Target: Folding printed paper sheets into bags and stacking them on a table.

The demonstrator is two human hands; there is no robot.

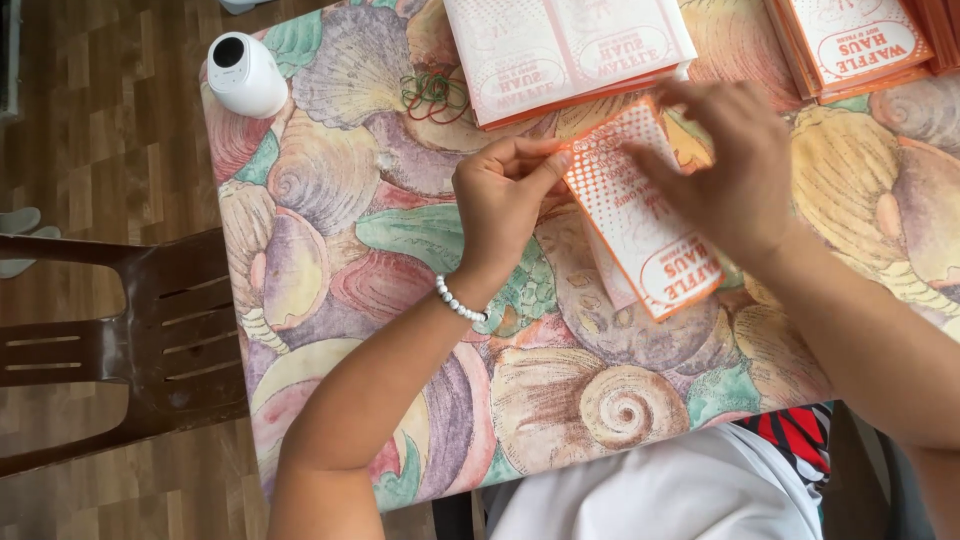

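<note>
Your left hand (503, 195) pinched the orange-and-white paper sleeve (640, 215) at its corner; your right hand (725, 165) lay spread, pressing it onto the surface (330, 240). Folding looked midway; stacks (565, 50) waited beyond.

Premises appear to be a small food stall or home workspace: stacked paper bags (560, 50) (printed snack sleeves), shell-patterned tablecloth (330, 250), brown plastic chair (120, 340), wood-look floor (100, 130).

Brown wooden plank floor (90, 120) under soft daylight, with a dark brown plastic chair (130, 340) just beside a table (330, 250) covered in a pastel seashell-pattern cloth.
</note>
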